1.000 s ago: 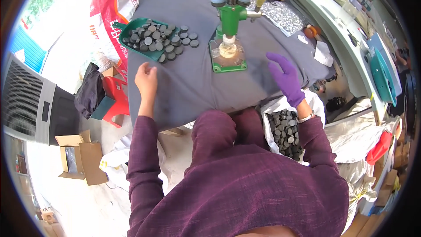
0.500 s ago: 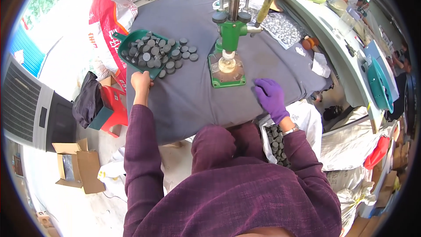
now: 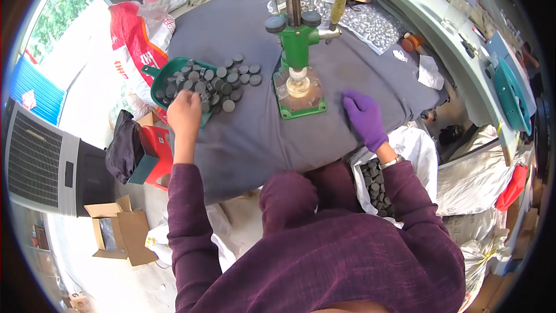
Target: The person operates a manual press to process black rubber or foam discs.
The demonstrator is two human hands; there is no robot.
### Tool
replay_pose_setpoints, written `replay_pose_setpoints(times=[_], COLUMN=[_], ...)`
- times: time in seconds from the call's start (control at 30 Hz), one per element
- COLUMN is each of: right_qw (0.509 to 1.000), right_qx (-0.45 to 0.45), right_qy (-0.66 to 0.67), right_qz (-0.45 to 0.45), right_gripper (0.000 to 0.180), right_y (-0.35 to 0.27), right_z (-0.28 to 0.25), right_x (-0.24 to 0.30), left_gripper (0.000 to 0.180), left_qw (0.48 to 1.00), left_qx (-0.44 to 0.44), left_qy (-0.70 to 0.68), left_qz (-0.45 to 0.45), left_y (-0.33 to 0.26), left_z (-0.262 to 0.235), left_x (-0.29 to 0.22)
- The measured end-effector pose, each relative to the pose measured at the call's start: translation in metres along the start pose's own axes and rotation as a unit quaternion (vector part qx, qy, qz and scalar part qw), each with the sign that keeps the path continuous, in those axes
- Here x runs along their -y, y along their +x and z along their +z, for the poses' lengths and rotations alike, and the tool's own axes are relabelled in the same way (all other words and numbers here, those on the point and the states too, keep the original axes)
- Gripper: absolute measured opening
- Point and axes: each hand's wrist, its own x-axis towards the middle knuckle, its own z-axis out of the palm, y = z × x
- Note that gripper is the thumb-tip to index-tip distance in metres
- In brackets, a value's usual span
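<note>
A green plastic scoop (image 3: pixel 168 67) lies on the grey cloth-covered table (image 3: pixel 243 145) at the left, heaped with dark grey round discs (image 3: pixel 218 84) that spill out to its right. My bare left hand (image 3: pixel 184 110) is at the near side of this heap, its fingers curled down and closed; whatever they hold is hidden. In the middle stands a green hand press (image 3: pixel 296 49) with a pale round piece (image 3: pixel 297 86) on its base plate. To the right of the press, my right hand (image 3: pixel 365 119), in a purple glove, rests near the table edge with thumb and fingers apart, holding nothing.
An open white sack (image 3: pixel 412 153) of similar discs stands by my right thigh. Shiny metal parts (image 3: pixel 370 26) lie in clear plastic behind the press. A red and white bag (image 3: pixel 136 46) and a red stool (image 3: pixel 157 153) flank the table's left side.
My left hand has left the scoop's near edge and moved up to the discs. The gloved right hand has shifted slightly relative to the press. The whole view has tilted a little.
</note>
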Motion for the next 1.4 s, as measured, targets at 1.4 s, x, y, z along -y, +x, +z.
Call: replay_pose_setpoints(times=[1.4], right_qw=[0.987], right_qx=[0.018], right_qy=[-0.115], right_qz=[-0.114], right_gripper=[0.021], right_y=[-0.007], right_z=[0.005], right_x=[0.008], left_gripper=[0.040], left_qw=[0.963], left_qx=[0.028], left_qy=[0.080], left_qz=[-0.254], left_y=[0.014], left_z=[0.013], left_x=[0.146])
